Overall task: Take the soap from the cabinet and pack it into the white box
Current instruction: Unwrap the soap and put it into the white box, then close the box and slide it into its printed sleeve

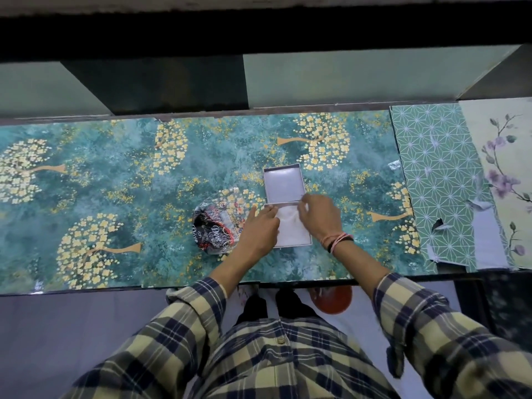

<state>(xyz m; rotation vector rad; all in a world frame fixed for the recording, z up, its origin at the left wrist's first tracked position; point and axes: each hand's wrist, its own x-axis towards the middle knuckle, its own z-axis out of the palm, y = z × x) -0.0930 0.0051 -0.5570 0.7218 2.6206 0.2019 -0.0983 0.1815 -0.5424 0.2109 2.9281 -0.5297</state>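
Observation:
The white box (pixel 296 236) lies open on the teal flowered table top, with something white and creased inside it, like paper wrapping. Its lid (pixel 283 182) lies flat just beyond it, inside up. My left hand (pixel 259 230) rests on the box's left edge, index finger stretched toward the far left corner. My right hand (pixel 318 216) hovers over the far right corner, its fingertips pinched at the white wrapping. A clear plastic pack of dark Dove soap (pixel 214 228) lies just left of the box, partly under my left hand.
The table's front edge (pixel 172 286) runs just in front of my body. Green patterned and floral sheets (pixel 437 180) cover the right end. Dark cabinet compartments (pixel 172 84) open behind the table. A red round object (pixel 334 300) sits on the floor under the edge.

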